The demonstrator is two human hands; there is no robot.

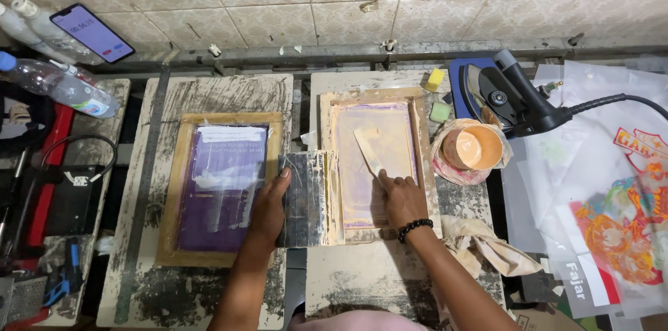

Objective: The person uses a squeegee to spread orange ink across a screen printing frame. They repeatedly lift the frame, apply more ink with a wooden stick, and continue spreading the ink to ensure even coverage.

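The left hand (270, 207) lies flat, fingers spread, on a dark squeegee (304, 199) that stands on edge between two wooden screen frames; its grip is open, pressing on the squeegee rather than closed about it. The right hand (400, 199) has its grip closed on the lower end of a pale spatula (369, 151), whose blade slants up and to the left across the mesh of the right frame (422, 136). That mesh is smeared with a light pinkish paste. A black bead bracelet (415, 229) circles the right wrist.

The left frame (170, 192) holds a purple mesh with a clear plastic sheet (226, 164) lying over it. Both frames rest on paint-crusted boards on the counter (362, 279), the squeegee touching the inner edges of both.

Just right of the right frame sits a tub (473, 148) of peach-coloured ink, wrapped in stained plastic. Behind it a black iron (511, 98) rests on a blue pad, its cord trailing right. Two small sponges (435, 79), one yellow and one green, lie near the frame's top right corner. A crumpled rag (487, 244) lies beside the right forearm. Printed transfer sheets (612, 220) with bright orange and red artwork are spread at far right. At far left are plastic bottles (59, 84), and a phone (92, 32) leans on the tiled wall.
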